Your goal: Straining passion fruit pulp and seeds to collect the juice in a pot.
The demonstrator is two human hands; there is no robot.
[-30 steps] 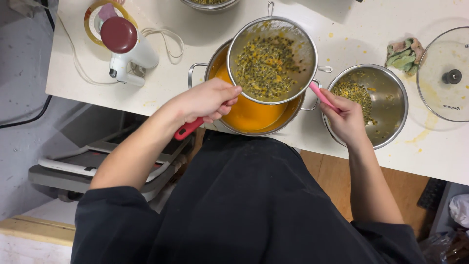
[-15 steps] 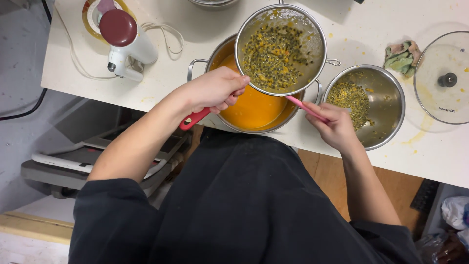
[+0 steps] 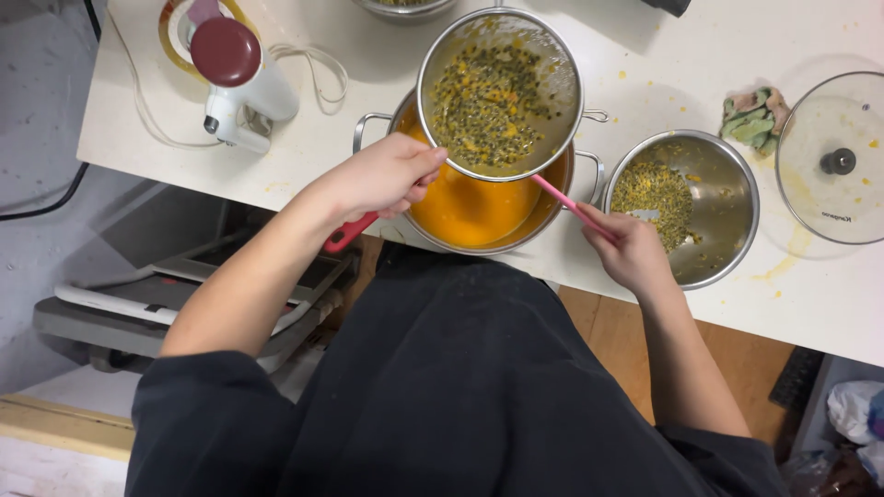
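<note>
resting over pot [image 3: 479, 207]: sieve [image 3: 499, 92], l hand [image 3: 382, 177] gripping

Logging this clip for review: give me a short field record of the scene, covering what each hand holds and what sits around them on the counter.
left hand: grips the red handle of the strainer, which holds seeds and pulp
right hand: holds a pink utensil reaching under the strainer's rim
pot: below the strainer, orange liquid inside
steel bowl: right of pot, seedy pulp inside
glass lid: far right, knob up
cloth: crumpled, behind the bowl
mixer: white and maroon, left end of counter
</note>
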